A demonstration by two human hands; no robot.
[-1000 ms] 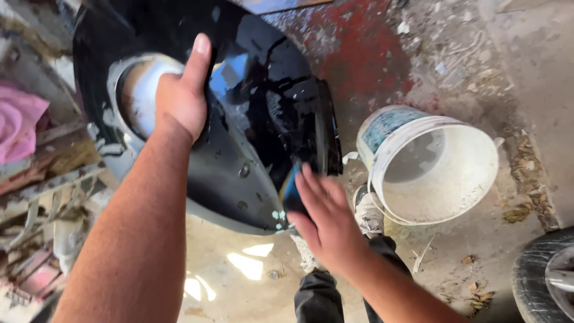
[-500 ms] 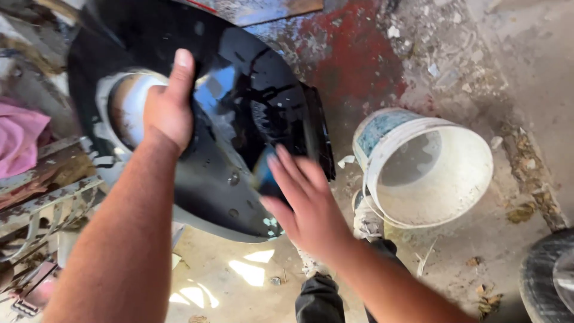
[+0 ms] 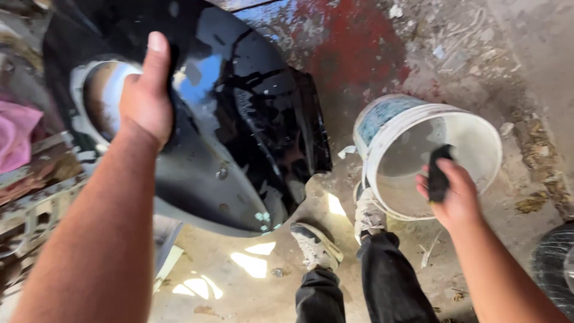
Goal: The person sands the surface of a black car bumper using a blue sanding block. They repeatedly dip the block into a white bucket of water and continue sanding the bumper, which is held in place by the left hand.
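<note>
1. Gripping the glossy black body panel [image 3: 251, 119] near its upper left, my left hand [image 3: 145, 98] has the fingers wrapped out of sight behind the panel's edge and the thumb pointing up along the front face.
2. My right hand [image 3: 455, 194] is closed around a small dark sanding block [image 3: 438, 173], held over the rim of the white plastic bucket [image 3: 478, 128].
3. I see the panel filling the upper left of the view, raised off the ground, well apart from the right hand and close beside the bucket.
4. Its long axis runs on a diagonal from the upper left down to the lower right; the curved lower edge faces my feet and the shiny face points up toward the camera.
5. A round opening [image 3: 101, 98] with a pale rim sits just left of my left hand.
6. Counting: one panel, one bucket, one block, two hands, two shoes.
7. The bucket is tilted, with its mouth toward me, and its lower rim touches the right sneaker [image 3: 368, 212].
8. The left sneaker [image 3: 315, 245] stands on the concrete floor [image 3: 239, 287] below the panel's lower edge.
9. A pink cloth [image 3: 15, 134] lies at the left edge, and part of a black tyre [image 3: 553, 263] shows at the lower right.
</note>
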